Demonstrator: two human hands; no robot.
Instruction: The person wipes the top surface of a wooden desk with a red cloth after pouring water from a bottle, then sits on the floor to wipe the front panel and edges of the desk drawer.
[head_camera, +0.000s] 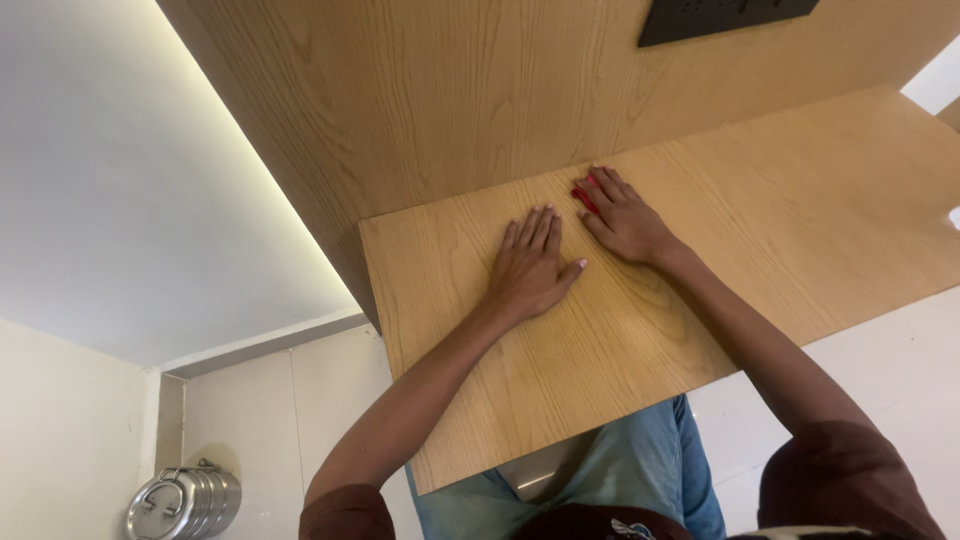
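Right now both hands lie on a light wooden board (640, 300) that crosses the middle of the frame. The left hand (530, 265) is pressed flat on it, palm down, its fingers (541, 228) straight and slightly spread, holding nothing. The right hand (625, 218), a little above and to the right, covers a small red object (583, 197); its fingers lie over this object, but I cannot tell whether they clamp it or only rest on it, and I cannot tell what kind of thing it is.

In my judgement the board could slip or tilt, because it seems to rest across the person's lap, over the blue jeans (640, 470), and pressure near one edge may tip it. The red object could also slide away on the smooth surface.

The board has a fine oak-like grain, matte and flat, with straight sharp edges. Behind it stands a wall panel (420, 90) of the same wood with a dark rectangular plate (720, 15) in the upper right. In the lower left corner stands a round stacked steel container (185, 505), shiny, on pale glossy tiles.
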